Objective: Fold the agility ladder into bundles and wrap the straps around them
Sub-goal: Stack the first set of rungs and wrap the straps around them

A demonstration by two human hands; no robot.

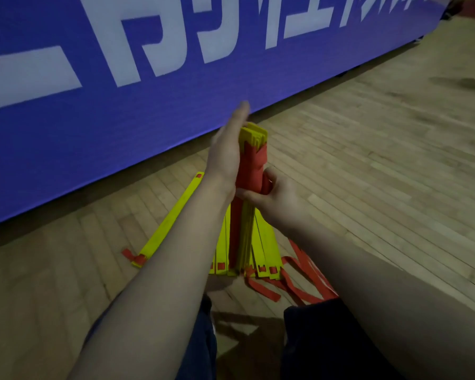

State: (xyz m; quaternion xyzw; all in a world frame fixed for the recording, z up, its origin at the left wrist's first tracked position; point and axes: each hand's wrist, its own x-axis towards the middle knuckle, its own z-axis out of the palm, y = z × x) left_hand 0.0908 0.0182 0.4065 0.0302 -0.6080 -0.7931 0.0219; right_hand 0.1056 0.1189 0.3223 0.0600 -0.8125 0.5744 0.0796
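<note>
left hand (225, 153) fingers (240, 113) straight against bundle (254, 135) | right hand (274, 197) clamps it (banner (93, 119) close behind)

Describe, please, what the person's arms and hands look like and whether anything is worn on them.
The left hand and right hand are bare: no gloves, and no rings or watch show. The left forearm and right forearm are uncovered too, with no sleeve in view. Dim light hides finer detail.

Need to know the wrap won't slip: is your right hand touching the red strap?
Touching. The head view shows the right hand with thumb and fingers curled round the red strap wrapped on the yellow bundle.
</note>
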